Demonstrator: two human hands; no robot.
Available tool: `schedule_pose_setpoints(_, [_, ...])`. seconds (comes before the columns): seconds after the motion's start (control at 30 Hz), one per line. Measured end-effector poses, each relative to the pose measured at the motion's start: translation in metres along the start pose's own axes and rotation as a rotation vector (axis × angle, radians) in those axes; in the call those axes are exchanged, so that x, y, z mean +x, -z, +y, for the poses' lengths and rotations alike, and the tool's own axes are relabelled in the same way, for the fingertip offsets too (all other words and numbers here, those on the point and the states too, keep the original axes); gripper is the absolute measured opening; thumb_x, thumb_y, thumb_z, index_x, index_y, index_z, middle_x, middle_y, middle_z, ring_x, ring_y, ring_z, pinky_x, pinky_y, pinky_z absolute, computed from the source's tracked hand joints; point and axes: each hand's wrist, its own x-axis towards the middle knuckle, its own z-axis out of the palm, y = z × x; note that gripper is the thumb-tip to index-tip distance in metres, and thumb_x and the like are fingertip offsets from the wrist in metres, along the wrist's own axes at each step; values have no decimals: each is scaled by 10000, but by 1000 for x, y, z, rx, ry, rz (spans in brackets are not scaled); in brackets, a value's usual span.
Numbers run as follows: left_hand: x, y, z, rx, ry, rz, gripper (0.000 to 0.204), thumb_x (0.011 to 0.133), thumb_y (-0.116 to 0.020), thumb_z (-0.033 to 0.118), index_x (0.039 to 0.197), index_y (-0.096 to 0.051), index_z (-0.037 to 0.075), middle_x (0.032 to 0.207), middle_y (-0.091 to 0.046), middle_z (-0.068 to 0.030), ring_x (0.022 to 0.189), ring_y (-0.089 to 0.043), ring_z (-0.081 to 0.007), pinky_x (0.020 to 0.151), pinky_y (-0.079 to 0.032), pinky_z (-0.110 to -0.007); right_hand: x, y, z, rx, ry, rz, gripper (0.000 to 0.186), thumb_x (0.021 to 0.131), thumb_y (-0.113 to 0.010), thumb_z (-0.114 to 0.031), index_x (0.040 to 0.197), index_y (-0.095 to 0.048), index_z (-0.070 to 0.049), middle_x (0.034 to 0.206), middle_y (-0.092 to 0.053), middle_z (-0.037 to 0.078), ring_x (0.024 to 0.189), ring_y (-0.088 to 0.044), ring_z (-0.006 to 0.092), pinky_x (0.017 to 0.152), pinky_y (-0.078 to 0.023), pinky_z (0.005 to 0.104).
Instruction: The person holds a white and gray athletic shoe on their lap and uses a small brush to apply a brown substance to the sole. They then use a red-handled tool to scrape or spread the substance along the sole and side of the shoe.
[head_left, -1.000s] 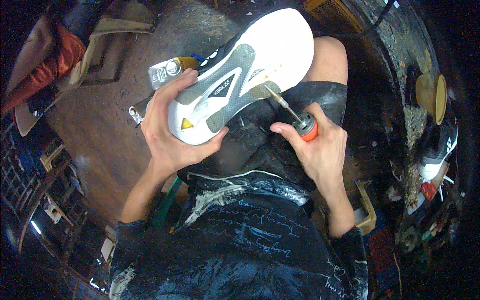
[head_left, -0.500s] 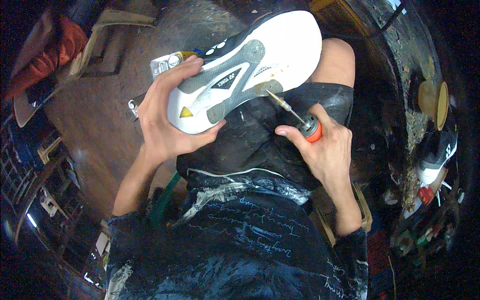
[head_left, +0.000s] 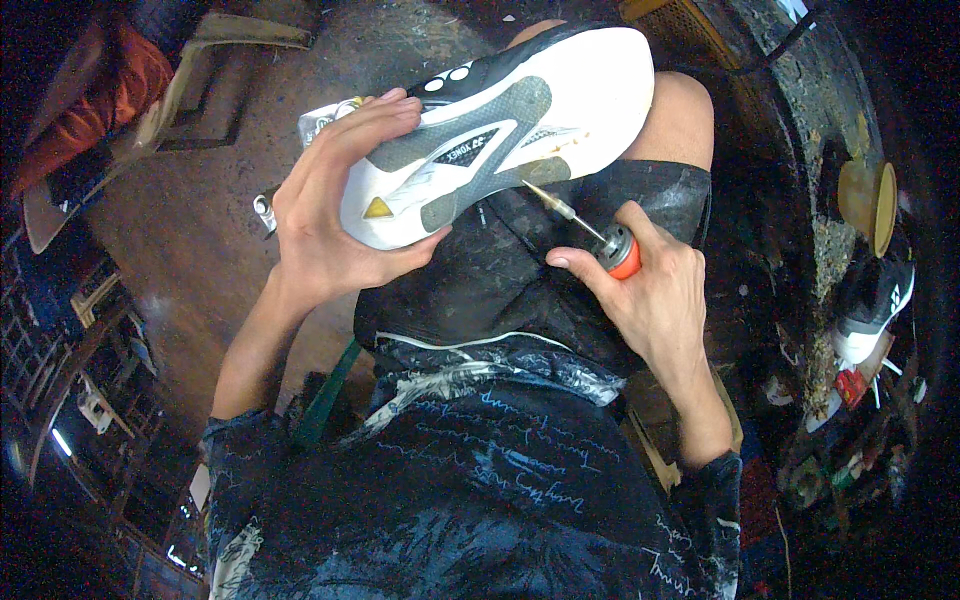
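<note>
My left hand (head_left: 330, 210) is closed around the heel of a black-and-white shoe (head_left: 595, 95), fingertips over its upper edge and thumb below. The shoe lies sideways, showing its white sole with grey patterned pads and a small yellow triangle. My right hand (head_left: 655, 300) grips a tool (head_left: 620, 258) with an orange and grey handle and a long metal shaft. Its pointed tip is at the sole's lower edge, beside a discoloured grey pad; I cannot tell whether it touches. Metal containers (head_left: 318, 120) are partly hidden behind my left hand. My black shorts (head_left: 480, 290) are beneath.
At the right, a worn ledge (head_left: 830, 260) has a yellowish container (head_left: 865, 205), another black-and-white shoe (head_left: 872, 310) and small red clutter (head_left: 852, 390). Wooden frames (head_left: 240, 30) and red fabric (head_left: 110, 100) are at the upper left, metal grid shelving (head_left: 40, 330) at the left.
My left hand and the shoe have moved a little up, and the shoe's toe has shifted right. My right hand with the tool has shifted slightly rightward and up, still gripping it.
</note>
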Motion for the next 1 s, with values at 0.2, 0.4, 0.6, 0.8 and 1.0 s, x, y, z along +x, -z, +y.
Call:
schedule_pose_setpoints(0.2, [-2, -3, 3, -6, 25, 11, 807, 601, -993, 143, 1330, -700, -40, 1365, -743, -222, 1343, -698, -378, 1177, -532, -487, 0, -3, -2, 12, -3, 33, 708, 846, -823, -732, 929, -659, -48, 734, -729, 222, 694, -757, 439, 599, -591, 527])
schedule_pose_setpoints(0.4, [-3, -5, 6, -13, 45, 23, 816, 604, -995, 150, 1338, -694, -42, 1359, -744, -224, 1336, -703, -374, 1163, -540, -474, 0, -5, -5, 21, -19, 59, 684, 841, -856, -688, 908, -652, -38, 713, -711, 208, 679, -744, 436, 600, -577, 512])
schedule_pose_setpoints(0.6, [-4, -6, 8, 1, 48, 22, 827, 608, -998, 166, 1345, -686, -41, 1356, -745, -222, 1327, -710, -372, 1149, -549, -468, -1, -5, -8, 33, -56, 59, 638, 834, -915, -598, 945, -686, -13, 691, -690, 186, 677, -741, 426, 615, -564, 473])
schedule_pose_setpoints(0.8, [-7, -9, 9, 2, 65, 26, 836, 606, -1000, 178, 1347, -680, -38, 1356, -745, -223, 1327, -709, -375, 1148, -548, -468, -3, -8, -9, 59, -84, 96, 634, 831, -919, -599, 937, -686, -19, 676, -681, 181, 668, -730, 431, 622, -565, 475])
schedule_pose_setpoints(1.0, [-10, -9, 9, -6, 81, 32, 850, 603, -1002, 185, 1352, -671, -46, 1351, -743, -231, 1324, -710, -374, 1151, -545, -469, -2, -8, -7, 62, -124, 123, 694, 831, -851, -712, 861, -638, -51, 691, -710, 214, 678, -737, 469, 586, -580, 539])
